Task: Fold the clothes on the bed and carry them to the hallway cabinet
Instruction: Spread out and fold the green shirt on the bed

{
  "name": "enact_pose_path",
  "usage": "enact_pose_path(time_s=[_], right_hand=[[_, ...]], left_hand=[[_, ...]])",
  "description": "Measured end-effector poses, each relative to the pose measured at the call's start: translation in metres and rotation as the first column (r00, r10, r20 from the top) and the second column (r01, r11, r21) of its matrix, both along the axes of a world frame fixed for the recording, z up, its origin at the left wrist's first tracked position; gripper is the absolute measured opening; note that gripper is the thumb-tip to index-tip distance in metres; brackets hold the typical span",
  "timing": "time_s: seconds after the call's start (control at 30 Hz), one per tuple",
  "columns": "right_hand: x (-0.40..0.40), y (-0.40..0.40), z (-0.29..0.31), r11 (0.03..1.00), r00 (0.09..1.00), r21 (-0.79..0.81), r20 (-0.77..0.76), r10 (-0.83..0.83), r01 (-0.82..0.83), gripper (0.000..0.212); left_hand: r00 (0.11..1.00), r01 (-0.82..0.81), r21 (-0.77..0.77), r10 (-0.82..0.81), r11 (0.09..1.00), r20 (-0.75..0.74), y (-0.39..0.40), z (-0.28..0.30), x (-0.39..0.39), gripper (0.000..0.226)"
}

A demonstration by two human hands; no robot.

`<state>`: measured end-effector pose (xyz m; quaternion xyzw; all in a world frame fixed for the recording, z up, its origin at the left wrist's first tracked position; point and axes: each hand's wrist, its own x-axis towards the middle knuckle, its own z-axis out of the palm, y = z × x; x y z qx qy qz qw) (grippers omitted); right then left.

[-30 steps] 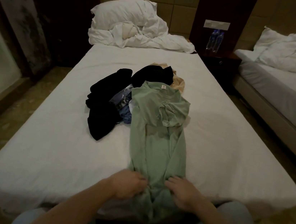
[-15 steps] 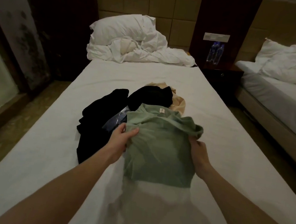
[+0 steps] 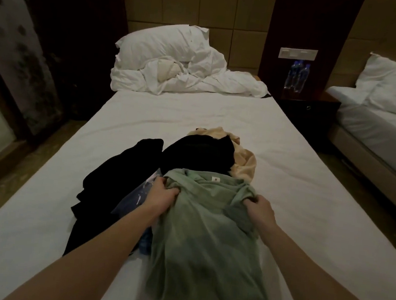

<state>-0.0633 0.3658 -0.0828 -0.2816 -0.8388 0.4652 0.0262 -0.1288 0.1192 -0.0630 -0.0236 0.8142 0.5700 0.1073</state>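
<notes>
Head view: left hand (image 3: 161, 194) and right hand (image 3: 260, 209) each grip a bunched upper corner of the green shirt (image 3: 207, 246), which lies soft and creased between the forearms. Black garments (image 3: 122, 177) and a beige one (image 3: 243, 163) sit just beyond, on the white bed (image 3: 312, 190); a rumpled pillow (image 3: 165, 45) lies by the padded headboard.

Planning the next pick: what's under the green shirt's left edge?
A blue patterned garment pokes out beneath the green cotton shirt; how far it extends underneath is hidden.
</notes>
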Motion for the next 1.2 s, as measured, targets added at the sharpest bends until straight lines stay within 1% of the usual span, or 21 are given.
enact_pose_path(time_s=[0.03,0.07,0.1,0.17,0.23,0.3,0.33,0.37,0.43,0.47,0.53,0.6,0.67,0.7,0.8,0.87,0.97,1.03,1.1,1.13,1.2], right_hand=[[-0.001,-0.002,-0.002,0.996,1.000,-0.082,0.000,-0.023,0.023,0.039],[-0.002,-0.002,-0.002,0.991,0.999,-0.127,-0.013,-0.043,0.041,0.038],[-0.002,-0.001,0.000,0.986,0.997,-0.150,-0.022,-0.076,0.072,0.037],[-0.003,0.002,0.005,0.972,0.984,-0.185,-0.070,-0.163,0.147,0.041],[-0.002,0.005,0.013,0.963,0.983,-0.234,-0.085,-0.160,0.136,0.045],[0.003,0.001,0.021,0.945,0.993,-0.318,-0.050,-0.103,0.082,0.040],[0.006,-0.002,0.026,0.927,0.995,-0.369,-0.039,-0.090,0.070,0.035],[0.010,-0.006,0.033,0.914,0.995,-0.400,-0.041,-0.094,0.070,0.029],[0.023,-0.011,0.045,0.897,0.991,-0.436,-0.072,-0.117,0.074,0.019],[0.030,-0.013,0.050,0.887,0.988,-0.458,-0.092,-0.120,0.065,0.020],[0.048,-0.017,0.063,0.875,0.988,-0.484,-0.123,-0.092,0.021,0.030],[0.065,-0.023,0.076,0.867,0.985,-0.497,-0.158,-0.066,-0.021,0.040],[0.082,-0.034,0.095,0.883,0.978,-0.465,-0.205,-0.037,-0.065,0.036],[0.091,-0.041,0.106,0.891,0.972,-0.445,-0.235,-0.021,-0.088,0.033],[0.112,-0.071,0.137,0.881,0.944,-0.439,-0.331,0.022,-0.174,0.029],[0.127,-0.099,0.155,0.863,0.927,-0.444,-0.370,0.067,-0.239,0.023],[0.144,-0.147,0.170,0.800,0.914,-0.499,-0.380,0.143,-0.333,0.029],[0.155,-0.182,0.175,0.731,0.898,-0.545,-0.383,0.218,-0.410,0.028],[0.162,-0.216,0.176,0.662,0.888,-0.597,-0.359,0.286,-0.454,0.027],[0.162,-0.234,0.173,0.620,0.888,-0.637,-0.340,0.308,-0.459,0.026],[0.159,-0.267,0.163,0.555,0.894,-0.706,-0.281,0.350,-0.439,0.025]], left_hand=[[1.000,-0.007,-0.019,0.007,1.000,0.018,0.000,-0.002,-0.003,0.055],[0.999,-0.021,-0.013,0.022,1.000,0.027,0.000,0.001,-0.003,0.055],[0.998,-0.039,0.004,0.039,0.999,0.045,0.000,0.005,-0.003,0.047],[0.993,-0.082,0.079,0.075,0.993,0.093,0.001,0.017,0.003,0.021],[0.989,-0.119,0.141,0.105,0.983,0.099,0.001,0.026,0.009,0.003],[0.992,-0.120,0.144,0.115,0.982,0.042,0.002,0.032,0.017,0.009],[0.992,-0.124,0.137,0.124,0.983,0.014,0.002,0.036,0.021,0.007],[0.992,-0.127,0.130,0.129,0.983,-0.004,0.000,0.040,0.028,0.003],[0.990,-0.140,0.106,0.143,0.984,-0.020,-0.006,0.042,0.036,0.012],[0.990,-0.138,0.095,0.141,0.986,-0.021,-0.011,0.044,0.042,0.016],[0.993,-0.119,0.082,0.119,0.990,0.004,-0.023,0.052,0.058,0.024],[0.995,-0.085,0.150,0.077,0.985,0.057,-0.037,0.061,0.073,0.036],[0.995,-0.074,0.236,0.056,0.969,0.080,-0.054,0.072,0.088,0.050],[0.993,-0.091,0.272,0.068,0.958,0.093,-0.063,0.080,0.095,0.053],[0.982,-0.164,0.374,0.115,0.913,0.151,-0.096,0.105,0.120,0.041],[0.968,-0.223,0.436,0.144,0.872,0.205,-0.125,0.123,0.144,0.041],[0.968,-0.238,0.470,0.169,0.850,0.186,-0.178,0.142,0.177,0.046],[0.976,-0.212,0.513,0.150,0.832,0.159,-0.214,0.153,0.197,0.032],[0.973,-0.226,0.500,0.166,0.836,0.162,-0.254,0.157,0.210,0.016],[0.968,-0.245,0.469,0.190,0.849,0.161,-0.276,0.156,0.215,0.018],[0.960,-0.278,0.387,0.238,0.879,0.149,-0.319,0.151,0.220,0.041]])
